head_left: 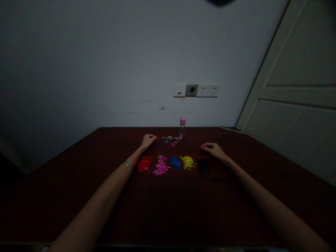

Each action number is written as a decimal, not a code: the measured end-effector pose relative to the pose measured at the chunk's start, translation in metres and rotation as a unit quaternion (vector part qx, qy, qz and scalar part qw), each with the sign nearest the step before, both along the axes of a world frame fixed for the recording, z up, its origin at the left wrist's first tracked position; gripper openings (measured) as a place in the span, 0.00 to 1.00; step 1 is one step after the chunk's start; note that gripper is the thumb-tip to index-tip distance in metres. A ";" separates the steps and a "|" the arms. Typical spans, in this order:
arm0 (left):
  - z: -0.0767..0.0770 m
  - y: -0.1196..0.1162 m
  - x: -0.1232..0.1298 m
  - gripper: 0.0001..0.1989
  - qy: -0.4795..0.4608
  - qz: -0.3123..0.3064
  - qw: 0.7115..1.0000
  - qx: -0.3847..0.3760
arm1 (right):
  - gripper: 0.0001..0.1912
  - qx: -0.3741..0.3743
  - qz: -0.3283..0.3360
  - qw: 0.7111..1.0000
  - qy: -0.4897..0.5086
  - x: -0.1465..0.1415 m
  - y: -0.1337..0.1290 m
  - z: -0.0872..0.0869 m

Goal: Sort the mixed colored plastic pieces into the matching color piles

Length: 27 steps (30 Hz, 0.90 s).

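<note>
My left hand (pixel 148 140) rests on the dark red table (pixel 78 182), fingers curled, just left of a mixed pile of coloured small bands (pixel 171 140). My right hand (pixel 214 149) lies on the table to the right, fingers loosely curled, holding nothing that I can see. Between and in front of the hands lie sorted piles in a row: red (pixel 145 164), pink (pixel 161 165), blue (pixel 175 162), yellow (pixel 188 162) and black (pixel 203 166). A bracelet (pixel 127 164) circles my left wrist.
A small clear bottle with a pink cap (pixel 182 126) stands at the table's far edge, right behind the mixed pile. Wall sockets (pixel 196 90) sit on the white wall above. A pale door (pixel 296 91) is at the right. The room is dim.
</note>
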<state>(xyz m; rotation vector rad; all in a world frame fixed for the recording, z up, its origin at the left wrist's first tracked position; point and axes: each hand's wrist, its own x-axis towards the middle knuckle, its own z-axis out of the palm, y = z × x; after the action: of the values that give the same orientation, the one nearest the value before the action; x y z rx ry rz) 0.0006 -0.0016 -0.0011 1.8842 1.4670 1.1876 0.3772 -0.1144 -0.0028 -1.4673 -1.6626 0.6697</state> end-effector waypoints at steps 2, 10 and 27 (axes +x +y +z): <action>0.001 0.000 0.001 0.15 0.029 -0.004 1.000 0.010 | 0.14 0.005 -0.005 1.000 0.008 0.002 0.001 -0.003; 0.012 -0.011 0.010 0.14 0.218 -0.061 0.974 0.015 | 0.15 -0.002 -0.012 1.000 0.016 -0.001 -0.005 0.001; 0.023 -0.030 0.035 0.11 0.325 -0.073 0.943 0.021 | 0.14 0.020 -0.012 1.000 0.010 0.001 -0.003 -0.003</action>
<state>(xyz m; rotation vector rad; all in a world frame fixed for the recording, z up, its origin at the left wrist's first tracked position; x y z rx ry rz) 0.0360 -0.0315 0.0218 2.5110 1.5718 0.5385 0.3779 -0.1176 -0.0058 -1.4454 -1.6318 0.6318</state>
